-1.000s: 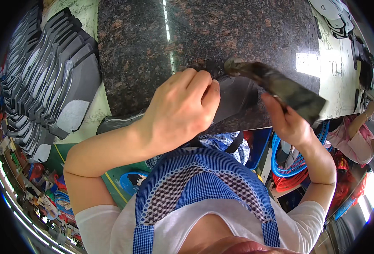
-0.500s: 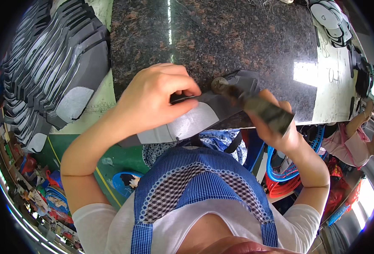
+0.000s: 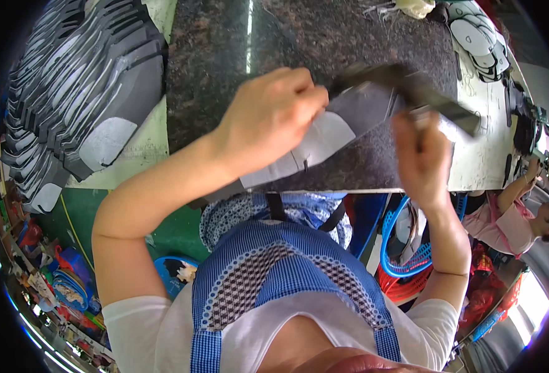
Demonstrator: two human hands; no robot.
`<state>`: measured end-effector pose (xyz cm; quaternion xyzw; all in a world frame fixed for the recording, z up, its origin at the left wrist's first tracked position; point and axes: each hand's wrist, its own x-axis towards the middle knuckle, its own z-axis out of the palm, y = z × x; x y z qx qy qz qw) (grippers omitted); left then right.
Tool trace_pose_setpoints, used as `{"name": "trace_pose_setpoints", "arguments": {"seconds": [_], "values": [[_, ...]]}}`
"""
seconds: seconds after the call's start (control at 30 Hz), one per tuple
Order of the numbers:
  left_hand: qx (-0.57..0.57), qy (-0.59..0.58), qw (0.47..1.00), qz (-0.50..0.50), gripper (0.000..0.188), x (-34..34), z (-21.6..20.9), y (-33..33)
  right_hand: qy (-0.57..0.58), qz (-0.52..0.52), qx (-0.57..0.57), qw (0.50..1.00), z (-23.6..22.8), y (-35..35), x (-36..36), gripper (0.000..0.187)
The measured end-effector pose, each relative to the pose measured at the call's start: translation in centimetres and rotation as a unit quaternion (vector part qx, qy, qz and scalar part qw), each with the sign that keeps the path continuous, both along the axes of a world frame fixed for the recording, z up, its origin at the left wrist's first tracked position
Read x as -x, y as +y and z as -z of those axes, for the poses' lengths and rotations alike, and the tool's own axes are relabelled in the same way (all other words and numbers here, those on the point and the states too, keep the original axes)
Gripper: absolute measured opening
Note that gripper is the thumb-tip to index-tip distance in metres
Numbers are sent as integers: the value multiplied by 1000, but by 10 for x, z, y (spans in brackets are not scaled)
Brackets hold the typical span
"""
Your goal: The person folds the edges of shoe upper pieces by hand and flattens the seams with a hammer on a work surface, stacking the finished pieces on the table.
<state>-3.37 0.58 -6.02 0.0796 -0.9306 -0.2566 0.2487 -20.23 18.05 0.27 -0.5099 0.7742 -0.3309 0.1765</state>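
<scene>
A dark grey, flat shoe-upper-like piece [image 3: 364,109] with a light grey patch lies near the front edge of the stone slab [image 3: 212,50]. Curled over its far edge, my left hand [image 3: 274,115] pinches the piece; the fingertips are partly hidden. My right hand [image 3: 425,158] is closed around a dark hammer [image 3: 445,105], which is smeared by motion. The hammer appears raised above the right end of the piece.
Stacked dark grey pieces [image 3: 122,93] with light patches fill the left side of the table. More light-patched pieces [image 3: 473,34] sit at the far right, near a pale yellow bundle [image 3: 416,7]. Below the table edge hangs a blue basket [image 3: 386,248]. Another person [image 3: 504,217] is at right.
The piece and my left hand have shifted right and away from me. My right hand has swung the hammer up and to the right, off the piece.
</scene>
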Motion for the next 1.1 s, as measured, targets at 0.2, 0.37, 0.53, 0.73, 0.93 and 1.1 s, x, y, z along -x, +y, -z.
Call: {"name": "trace_pose_setpoints", "arguments": {"seconds": [0.2,0.37,0.53,0.73,0.93,1.1], "values": [[-113,-48,991,45,26,-23,-14,-22,-114,58,-7,992,22,-12,15,19],[14,-18,1000,21,20,-32,-12,4,45,-175,-3,983,28,9,2,14],[68,-13,998,9,23,-35,-8,2,-25,-5,-43,999,21,-19,4,11],[-60,-93,989,95,21,-61,-21,-25,-44,-146,-28,988,17,-12,-20,10],[8,-89,988,126,20,-67,-13,-24,-7,-253,-70,965,11,-13,-25,25],[40,-24,999,-21,20,-31,1,5,-100,56,-31,993,4,-32,3,8]]}}
